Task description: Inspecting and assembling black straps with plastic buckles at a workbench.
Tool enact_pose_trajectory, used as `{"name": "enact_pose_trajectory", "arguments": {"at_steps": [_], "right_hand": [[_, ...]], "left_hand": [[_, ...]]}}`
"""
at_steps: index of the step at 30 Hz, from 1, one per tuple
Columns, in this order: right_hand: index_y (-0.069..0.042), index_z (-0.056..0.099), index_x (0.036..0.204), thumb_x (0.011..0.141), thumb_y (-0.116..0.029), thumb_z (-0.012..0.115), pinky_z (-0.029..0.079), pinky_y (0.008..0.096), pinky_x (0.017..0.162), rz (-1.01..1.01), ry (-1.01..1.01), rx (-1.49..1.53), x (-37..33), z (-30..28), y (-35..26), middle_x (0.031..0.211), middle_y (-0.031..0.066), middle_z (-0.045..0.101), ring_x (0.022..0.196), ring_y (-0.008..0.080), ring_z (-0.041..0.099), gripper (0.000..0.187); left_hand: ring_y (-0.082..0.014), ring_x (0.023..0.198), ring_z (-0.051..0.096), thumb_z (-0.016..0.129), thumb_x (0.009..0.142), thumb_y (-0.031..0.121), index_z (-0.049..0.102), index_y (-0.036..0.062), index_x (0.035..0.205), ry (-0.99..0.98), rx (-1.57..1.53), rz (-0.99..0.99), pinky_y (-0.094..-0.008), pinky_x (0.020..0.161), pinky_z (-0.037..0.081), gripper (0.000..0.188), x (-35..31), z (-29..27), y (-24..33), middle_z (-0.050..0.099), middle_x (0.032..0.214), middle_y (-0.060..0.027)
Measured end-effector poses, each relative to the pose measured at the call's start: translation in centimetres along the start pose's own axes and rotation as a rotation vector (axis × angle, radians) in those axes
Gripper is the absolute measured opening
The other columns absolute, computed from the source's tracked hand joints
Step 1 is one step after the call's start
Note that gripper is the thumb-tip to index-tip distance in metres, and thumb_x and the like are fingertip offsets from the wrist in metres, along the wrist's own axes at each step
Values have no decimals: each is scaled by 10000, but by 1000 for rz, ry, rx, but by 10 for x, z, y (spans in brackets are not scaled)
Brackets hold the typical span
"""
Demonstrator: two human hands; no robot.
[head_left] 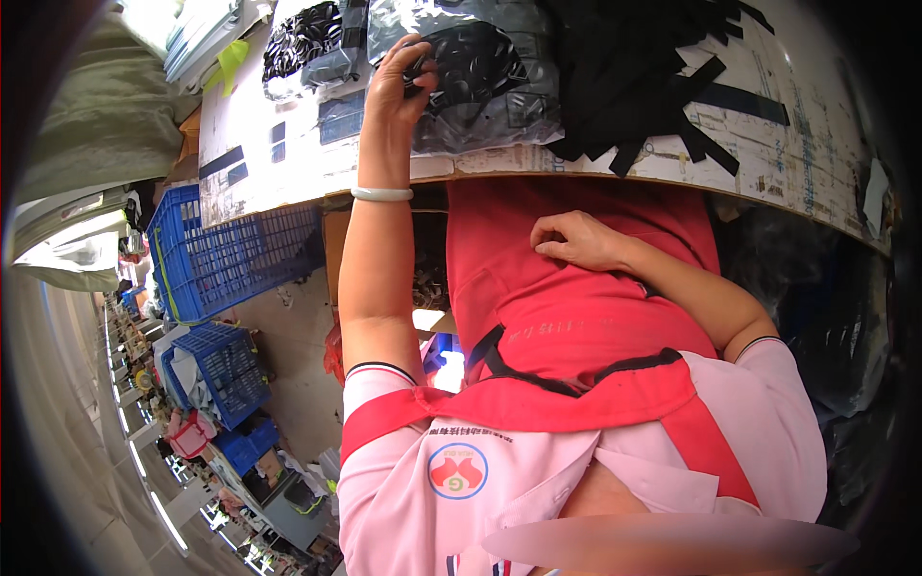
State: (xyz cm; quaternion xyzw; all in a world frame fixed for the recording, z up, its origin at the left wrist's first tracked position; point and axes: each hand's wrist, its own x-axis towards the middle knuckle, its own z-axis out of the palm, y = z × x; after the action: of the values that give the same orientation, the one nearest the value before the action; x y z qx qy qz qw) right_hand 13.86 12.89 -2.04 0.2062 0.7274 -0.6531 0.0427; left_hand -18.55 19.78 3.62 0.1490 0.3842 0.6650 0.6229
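The fingers of your left hand curl around a small dark piece at the clear plastic bag of glossy black pieces, which lies near the edge of the worn white surface, apparently to keep them together within reach. Your right hand rests on the red fabric apron, fingers loosely bent; I cannot tell whether they hold anything. Farther right, flat black strips lie heaped, probably to keep them handy.
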Motion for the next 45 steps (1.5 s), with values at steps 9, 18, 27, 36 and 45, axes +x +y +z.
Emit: {"name": "enact_pose_trajectory", "arguments": {"at_steps": [9, 18, 27, 36, 45], "right_hand": [[-7, 630, 1003, 906, -136, 586, 502, 286, 703, -110, 261, 116, -12, -13, -23, 859, 73, 669, 770, 160, 632, 167], [3, 623, 880, 907, -180, 656, 444, 189, 624, -208, 365, 44, -23, -42, -47, 766, -7, 605, 689, 63, 560, 188], [-82, 619, 880, 920, -260, 643, 332, 191, 508, 75, 181, 774, -55, -42, -30, 711, -63, 522, 559, 23, 418, 184], [-46, 666, 942, 906, -207, 652, 454, 238, 626, -49, 481, 228, -59, -41, -14, 797, 0, 606, 696, 95, 567, 166], [-64, 581, 879, 792, -90, 690, 443, 335, 727, -508, 844, -1004, -28, -110, -39, 804, 60, 589, 744, 232, 565, 141]], "left_hand": [[-143, 644, 549, 630, 914, 108, 544, 63, 1205, -109, -1, -4, -204, 415, 375, 306, -82, 53, -49, 617, 955, -104], [-102, 633, 592, 670, 845, 37, 505, 39, 1296, -107, 471, -91, -205, 461, 438, 481, -168, 74, -137, 637, 882, -63], [-169, 721, 645, 669, 843, 27, 546, 8, 1255, -136, 130, -239, -239, 453, 479, 431, -176, 63, -148, 639, 924, -102], [-106, 576, 556, 690, 852, 51, 668, -13, 986, -26, 266, -194, -231, 455, 448, 150, -173, 65, -170, 612, 765, -51], [-118, 547, 542, 659, 905, 148, 637, 1, 932, 66, 168, -240, -240, 444, 424, 152, -164, 62, -171, 601, 729, -57]]}}
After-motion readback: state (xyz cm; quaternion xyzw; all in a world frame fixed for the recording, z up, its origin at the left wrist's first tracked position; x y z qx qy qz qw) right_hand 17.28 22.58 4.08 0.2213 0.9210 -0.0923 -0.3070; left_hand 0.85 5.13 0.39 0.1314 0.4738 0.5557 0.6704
